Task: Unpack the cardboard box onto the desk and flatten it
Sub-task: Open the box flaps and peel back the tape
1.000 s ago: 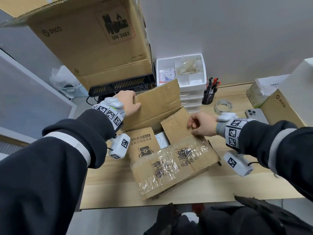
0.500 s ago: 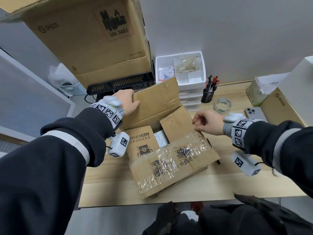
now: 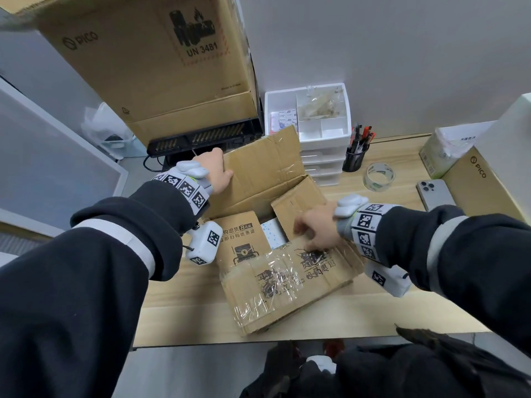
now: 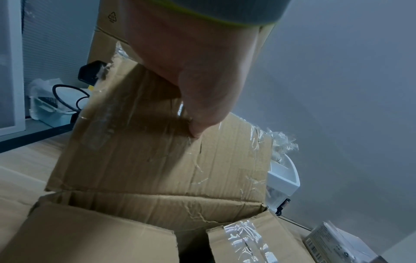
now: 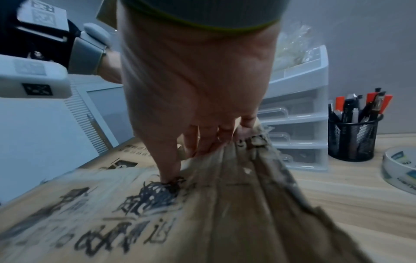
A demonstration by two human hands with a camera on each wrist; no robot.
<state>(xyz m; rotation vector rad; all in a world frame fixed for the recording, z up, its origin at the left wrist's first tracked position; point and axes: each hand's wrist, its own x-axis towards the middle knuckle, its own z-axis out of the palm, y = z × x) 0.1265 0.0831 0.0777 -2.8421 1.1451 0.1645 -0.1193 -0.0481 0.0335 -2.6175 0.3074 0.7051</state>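
While the left hand (image 3: 216, 173) is gripping the rear flap (image 3: 267, 165) and the right hand (image 3: 317, 229) is pinching the taped front flap (image 3: 290, 280), the cardboard box (image 3: 258, 225) risks sliding off the worktop (image 3: 402, 311).

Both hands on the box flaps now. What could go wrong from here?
1. The left hand is holding the rear flap back toward the drawer unit; pushed further, it may knock the unit or the pen cup.
2. The right hand grips the taped front flap, which overhangs toward the desk edge; a hard pull might drag the cardboard box off.
3. Something white still sits inside; flattening now might crush it.
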